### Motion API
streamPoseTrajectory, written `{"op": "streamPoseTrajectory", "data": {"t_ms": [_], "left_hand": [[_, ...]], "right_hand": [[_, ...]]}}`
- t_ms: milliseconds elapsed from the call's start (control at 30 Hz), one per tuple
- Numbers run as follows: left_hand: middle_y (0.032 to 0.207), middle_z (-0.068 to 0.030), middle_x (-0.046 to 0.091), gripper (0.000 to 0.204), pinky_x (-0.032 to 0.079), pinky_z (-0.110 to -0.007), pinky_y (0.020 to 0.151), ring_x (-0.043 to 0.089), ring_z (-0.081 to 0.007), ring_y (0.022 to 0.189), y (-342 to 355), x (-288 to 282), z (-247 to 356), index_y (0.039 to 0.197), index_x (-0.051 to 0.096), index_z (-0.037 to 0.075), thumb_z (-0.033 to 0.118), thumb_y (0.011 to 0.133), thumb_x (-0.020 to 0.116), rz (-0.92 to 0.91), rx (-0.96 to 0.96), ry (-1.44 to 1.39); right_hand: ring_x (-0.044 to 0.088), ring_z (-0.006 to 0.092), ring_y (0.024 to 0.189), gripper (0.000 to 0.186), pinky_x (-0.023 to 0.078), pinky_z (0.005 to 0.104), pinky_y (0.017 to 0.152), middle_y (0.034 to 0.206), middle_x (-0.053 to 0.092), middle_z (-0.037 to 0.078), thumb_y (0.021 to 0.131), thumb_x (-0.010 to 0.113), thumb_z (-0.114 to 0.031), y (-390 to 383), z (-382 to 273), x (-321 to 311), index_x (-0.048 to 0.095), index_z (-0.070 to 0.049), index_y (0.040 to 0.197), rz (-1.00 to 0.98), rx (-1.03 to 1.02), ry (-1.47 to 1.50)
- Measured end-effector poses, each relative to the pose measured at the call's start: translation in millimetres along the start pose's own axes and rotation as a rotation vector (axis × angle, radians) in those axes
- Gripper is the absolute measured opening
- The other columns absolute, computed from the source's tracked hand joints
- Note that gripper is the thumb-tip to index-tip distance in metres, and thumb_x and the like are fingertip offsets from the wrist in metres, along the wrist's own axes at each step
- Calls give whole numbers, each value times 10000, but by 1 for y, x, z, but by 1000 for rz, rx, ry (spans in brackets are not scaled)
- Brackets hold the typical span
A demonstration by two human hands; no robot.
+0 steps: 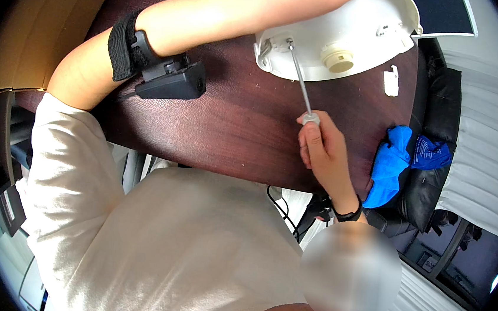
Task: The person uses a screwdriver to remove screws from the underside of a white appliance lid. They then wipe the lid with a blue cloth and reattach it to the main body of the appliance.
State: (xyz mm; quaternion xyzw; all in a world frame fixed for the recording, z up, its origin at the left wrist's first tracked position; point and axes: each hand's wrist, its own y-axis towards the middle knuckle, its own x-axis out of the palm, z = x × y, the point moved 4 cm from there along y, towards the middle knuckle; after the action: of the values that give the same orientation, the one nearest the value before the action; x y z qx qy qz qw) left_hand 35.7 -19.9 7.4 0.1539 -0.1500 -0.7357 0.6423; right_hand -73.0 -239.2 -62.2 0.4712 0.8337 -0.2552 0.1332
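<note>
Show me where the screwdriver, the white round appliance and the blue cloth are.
screwdriver [301,77]: head view, middle of its metal shaft.
white round appliance [355,28]: head view, its white underside.
blue cloth [389,165]: head view, middle of the crumpled fabric at the table's edge.

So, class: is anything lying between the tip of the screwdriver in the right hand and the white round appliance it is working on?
Nothing visible does. The right hand grips the screwdriver, whose shaft runs over bare table straight to the white appliance. The blue cloth and small white part lie off to the right.
</note>
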Motion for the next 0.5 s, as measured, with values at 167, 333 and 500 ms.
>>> {"op": "streamPoseTrajectory", "data": {"t_ms": [167,333,500], "left_hand": [[812,-81,637,208,488,-298,700,594,-147,777,-9,4,19,954,626,-28,165,929,553,-3,-26,93],[793,-73,622,197,486,-298,686,582,-139,755,-10,0,14,937,619,-26,158,934,546,33,112,40],[802,-84,633,203,488,-306,691,591,-153,755,-9,2,14,956,623,-31,156,933,548,12,61,22]], "right_hand": [[524,90,592,307,429,240,549,800,526,34,1067,364,-304,-6,2,39,484,-31,1136,-295,151,625],[525,87,587,278,426,243,539,730,518,-2,1057,411,-287,-6,-4,19,524,-40,1116,-295,192,476],[628,249,627,249,473,326,571,733,625,123,969,591,-277,-8,-25,-25,610,-30,994,138,-165,-466]]}}
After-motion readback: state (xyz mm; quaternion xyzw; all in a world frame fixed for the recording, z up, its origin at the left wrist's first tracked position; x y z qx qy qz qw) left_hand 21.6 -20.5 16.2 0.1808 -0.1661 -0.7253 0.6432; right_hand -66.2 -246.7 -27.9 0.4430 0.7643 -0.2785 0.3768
